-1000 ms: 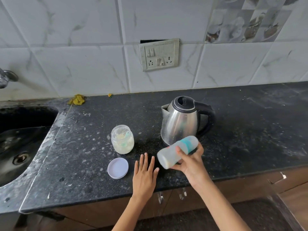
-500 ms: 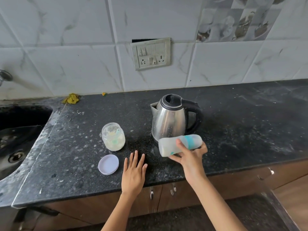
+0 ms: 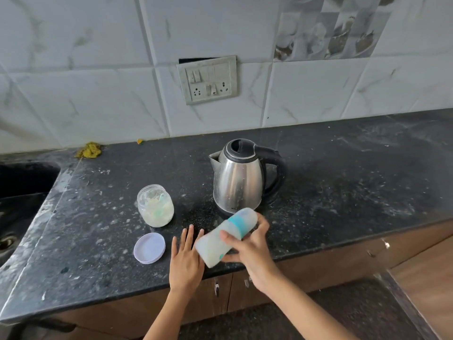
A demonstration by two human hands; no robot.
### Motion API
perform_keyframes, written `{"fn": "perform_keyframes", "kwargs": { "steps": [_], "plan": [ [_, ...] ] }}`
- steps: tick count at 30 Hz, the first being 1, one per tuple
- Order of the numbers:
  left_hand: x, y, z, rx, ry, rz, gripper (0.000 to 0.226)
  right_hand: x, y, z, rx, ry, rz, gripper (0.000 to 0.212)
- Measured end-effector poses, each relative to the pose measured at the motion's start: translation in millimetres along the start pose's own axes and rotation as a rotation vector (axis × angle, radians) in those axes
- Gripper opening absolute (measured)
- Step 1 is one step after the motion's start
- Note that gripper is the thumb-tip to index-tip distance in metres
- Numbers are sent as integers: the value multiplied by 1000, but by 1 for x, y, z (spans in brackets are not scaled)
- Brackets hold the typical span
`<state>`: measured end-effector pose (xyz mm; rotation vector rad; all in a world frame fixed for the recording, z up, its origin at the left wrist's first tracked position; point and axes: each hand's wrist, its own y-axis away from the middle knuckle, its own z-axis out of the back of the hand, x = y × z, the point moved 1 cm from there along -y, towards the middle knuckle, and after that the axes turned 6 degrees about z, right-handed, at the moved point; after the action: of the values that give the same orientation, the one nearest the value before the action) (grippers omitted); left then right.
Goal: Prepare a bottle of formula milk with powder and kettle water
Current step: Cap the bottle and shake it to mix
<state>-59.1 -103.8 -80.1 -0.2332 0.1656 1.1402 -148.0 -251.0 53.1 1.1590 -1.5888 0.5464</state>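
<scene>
While the left hand (image 3: pixel 186 262) lies flat on the black stone tabletop (image 3: pixel 343 182) with its fingers straight and a little spread, holding nothing, the right hand (image 3: pixel 247 251) holds the baby bottle (image 3: pixel 221 238) in the air above the front edge. The grip of this hand is closed round the bottle: the thumb presses on the near side and the fingers curl behind it. The bottle is tilted, with its capped top and teal ring pointing up and to the right, toward the kettle, and its base down to the left, over the fingers of the left hand. It looks milky white inside. The steel kettle (image 3: pixel 241 182) with black lid and handle stands upright just behind the bottle. To the left of the kettle stands an open jar of pale powder (image 3: pixel 155 206) with a small scoop inside. Its lilac lid (image 3: pixel 149 247) lies flat in front of it, just beside the left hand.
</scene>
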Motion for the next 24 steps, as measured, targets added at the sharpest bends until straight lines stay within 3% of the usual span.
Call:
{"fn": "perform_keyframes", "kwargs": {
  "steps": [4,9,12,14,18,24],
  "plan": [
    [-5,-1,0,23,34,72,58,23,-21,21,-264,-181,89,73],
    [2,-1,-2,64,-70,-34,62,-2,10,-17,70,95,-22,74],
    [-1,-1,-1,36,-32,11,53,7,2,-16,-45,69,38,64],
    [-3,-1,1,45,-5,48,60,10,-3,-14,-84,33,-2,57],
    [-4,-1,1,31,11,54,58,9,-7,-17,-46,-200,-177,60],
    [-4,-1,1,39,14,64,68,10,-11,-11,-29,-169,-153,42]
  ]
}}
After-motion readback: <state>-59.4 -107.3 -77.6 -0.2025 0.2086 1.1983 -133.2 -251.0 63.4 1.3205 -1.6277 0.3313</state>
